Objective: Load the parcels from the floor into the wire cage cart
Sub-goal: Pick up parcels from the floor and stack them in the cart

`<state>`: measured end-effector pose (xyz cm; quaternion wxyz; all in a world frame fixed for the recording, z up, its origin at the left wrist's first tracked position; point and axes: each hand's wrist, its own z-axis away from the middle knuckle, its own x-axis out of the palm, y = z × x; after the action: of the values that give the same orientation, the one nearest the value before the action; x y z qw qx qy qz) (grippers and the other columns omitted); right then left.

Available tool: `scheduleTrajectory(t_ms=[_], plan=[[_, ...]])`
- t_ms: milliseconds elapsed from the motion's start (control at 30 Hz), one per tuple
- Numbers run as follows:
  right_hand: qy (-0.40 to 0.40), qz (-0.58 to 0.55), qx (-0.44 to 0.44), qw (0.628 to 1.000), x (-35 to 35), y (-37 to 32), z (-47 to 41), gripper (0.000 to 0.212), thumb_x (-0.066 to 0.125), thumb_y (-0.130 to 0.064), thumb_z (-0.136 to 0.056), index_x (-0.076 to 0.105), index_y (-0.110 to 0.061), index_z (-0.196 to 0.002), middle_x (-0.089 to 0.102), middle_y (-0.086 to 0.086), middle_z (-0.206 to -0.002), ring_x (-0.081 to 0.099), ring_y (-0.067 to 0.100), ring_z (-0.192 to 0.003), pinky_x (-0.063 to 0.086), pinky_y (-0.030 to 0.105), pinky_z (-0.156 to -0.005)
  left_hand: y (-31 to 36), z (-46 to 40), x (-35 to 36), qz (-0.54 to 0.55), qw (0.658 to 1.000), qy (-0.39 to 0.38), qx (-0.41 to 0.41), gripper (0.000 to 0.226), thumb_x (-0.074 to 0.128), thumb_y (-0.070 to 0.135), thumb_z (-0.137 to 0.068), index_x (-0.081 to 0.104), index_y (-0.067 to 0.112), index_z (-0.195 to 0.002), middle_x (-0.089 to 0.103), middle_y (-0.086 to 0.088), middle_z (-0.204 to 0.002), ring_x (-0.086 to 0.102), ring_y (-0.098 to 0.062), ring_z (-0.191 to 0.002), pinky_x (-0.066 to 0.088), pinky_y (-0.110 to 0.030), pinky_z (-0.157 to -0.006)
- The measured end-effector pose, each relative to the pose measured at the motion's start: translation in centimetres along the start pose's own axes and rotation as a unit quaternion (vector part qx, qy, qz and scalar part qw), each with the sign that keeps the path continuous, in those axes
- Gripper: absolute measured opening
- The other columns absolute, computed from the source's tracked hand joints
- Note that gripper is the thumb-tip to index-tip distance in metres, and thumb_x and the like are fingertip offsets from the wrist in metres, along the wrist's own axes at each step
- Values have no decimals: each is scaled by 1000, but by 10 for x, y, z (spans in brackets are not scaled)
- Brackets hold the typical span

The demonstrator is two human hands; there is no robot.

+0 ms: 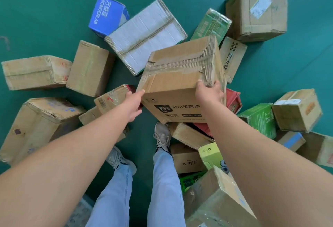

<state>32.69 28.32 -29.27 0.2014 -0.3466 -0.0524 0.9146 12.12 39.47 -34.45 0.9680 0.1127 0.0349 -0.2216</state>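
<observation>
A brown cardboard parcel with torn tape on top and black print on its near side is held up above the pile, tilted. My right hand grips its near right top edge, thumb over the top. My left hand reaches its near left lower corner, fingers under or behind the box and partly hidden. Several other parcels lie scattered on the green floor around my feet. The wire cage cart is not in view.
A white box and a blue box lie beyond the held parcel. A large brown box sits far right. Brown cartons lie left. Green and red boxes crowd the right. My shoes stand between them.
</observation>
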Motion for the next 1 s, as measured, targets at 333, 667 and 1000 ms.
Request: scheduleTrajectory(t_ms=[333, 667, 1000], plan=[[-31, -58, 0, 998, -35, 79, -11, 79, 47, -59, -77, 26, -43, -151, 46, 5, -146, 49, 32, -126, 43, 58, -106, -11, -24, 36, -8, 1000, -19, -18, 66, 65, 53, -96, 43, 21, -149, 50, 8, -138, 50, -22, -131, 44, -45, -114], [-49, -16, -47, 998, -78, 61, 103, 100, 44, -95, -68, 48, -30, -142, 61, -1, -130, 65, 30, -112, 54, 55, -97, -18, 132, -30, 23, 991, 101, 90, 51, 59, 52, -99, 29, 24, -130, 54, -1, -108, 55, -16, -92, 42, -34, -66], [-128, 210, -233, 941, -93, -21, 300, 68, 48, -74, -80, 55, -15, -113, 69, 4, -100, 67, 28, -91, 57, 47, -85, -65, 338, -170, 175, 953, 230, 96, 72, 57, 50, -102, 22, 18, -156, 47, 4, -123, 46, -9, -77, 35, -31, -58]])
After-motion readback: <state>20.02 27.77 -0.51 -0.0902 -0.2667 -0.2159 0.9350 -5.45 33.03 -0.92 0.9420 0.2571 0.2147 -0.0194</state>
